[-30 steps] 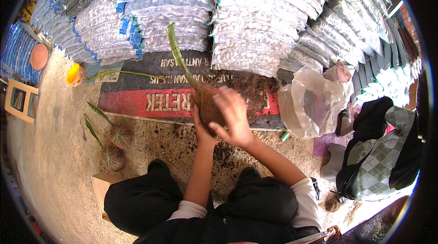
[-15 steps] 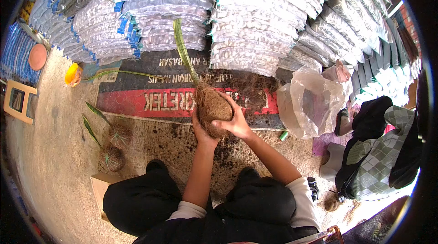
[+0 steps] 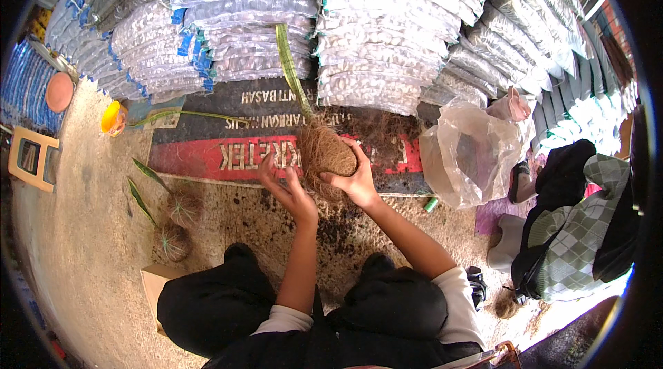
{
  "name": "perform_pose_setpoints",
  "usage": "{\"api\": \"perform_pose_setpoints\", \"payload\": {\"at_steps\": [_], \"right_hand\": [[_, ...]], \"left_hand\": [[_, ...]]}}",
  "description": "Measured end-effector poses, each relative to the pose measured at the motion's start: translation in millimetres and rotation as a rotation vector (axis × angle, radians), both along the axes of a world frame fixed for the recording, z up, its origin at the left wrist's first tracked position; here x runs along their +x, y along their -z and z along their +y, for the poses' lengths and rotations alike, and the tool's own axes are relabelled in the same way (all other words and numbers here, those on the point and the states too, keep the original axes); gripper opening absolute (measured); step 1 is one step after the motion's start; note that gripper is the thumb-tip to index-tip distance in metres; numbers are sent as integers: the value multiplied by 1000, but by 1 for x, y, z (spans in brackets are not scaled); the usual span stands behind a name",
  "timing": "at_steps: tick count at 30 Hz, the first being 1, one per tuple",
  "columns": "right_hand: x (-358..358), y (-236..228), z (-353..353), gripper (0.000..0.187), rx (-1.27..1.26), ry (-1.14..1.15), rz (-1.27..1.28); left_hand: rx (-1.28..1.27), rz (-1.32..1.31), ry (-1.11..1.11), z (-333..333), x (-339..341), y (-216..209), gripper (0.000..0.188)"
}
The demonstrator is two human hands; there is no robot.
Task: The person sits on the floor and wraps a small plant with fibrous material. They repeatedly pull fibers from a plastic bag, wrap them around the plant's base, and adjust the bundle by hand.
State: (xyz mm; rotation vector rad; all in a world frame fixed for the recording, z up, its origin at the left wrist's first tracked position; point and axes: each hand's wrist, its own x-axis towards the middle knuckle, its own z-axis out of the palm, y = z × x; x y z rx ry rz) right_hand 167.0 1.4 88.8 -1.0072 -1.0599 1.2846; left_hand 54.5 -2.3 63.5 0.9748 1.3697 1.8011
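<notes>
A brown coconut-fibre plant ball (image 3: 330, 151) with one long green-and-yellow leaf (image 3: 289, 65) at its far end is held in front of me, above the edge of a printed sheet. My right hand (image 3: 358, 181) grips the ball from the right, its thumb across the near side. Just left of the ball, my left hand (image 3: 297, 198) is off it, fingers spread and holding nothing. Loose brown fibre (image 3: 383, 127) is heaped on the sheet beyond. A green spool of thread (image 3: 430, 204) lies to the right of my hands.
Two thread-wound plant balls (image 3: 173, 242) sit on the floor at left. A clear plastic bag (image 3: 449, 182) stands at right, near a co-worker in a checked garment (image 3: 570, 245). Stacked filled bags (image 3: 380, 44) line the back. A yellow tub (image 3: 112, 119) and stool (image 3: 31, 162) are far left.
My left hand has let go of the fibre ball and moved left, its fingers opening. The ball stays in my right hand, shifted slightly to the right.
</notes>
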Motion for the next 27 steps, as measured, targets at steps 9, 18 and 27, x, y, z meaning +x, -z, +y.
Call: {"api": "perform_pose_setpoints", "payload": {"at_steps": [9,18,27], "right_hand": [[-1,-3,-7,71,158,-23,-215],[-11,-4,-14,68,265,103,-559],[4,-20,10,64,306,159,-828]], "left_hand": [[-103,-446,410,-3,7,35,52],[-215,-1125,508,-13,15,20,52],[-298,-888,433,-6,6,43,59]]}}
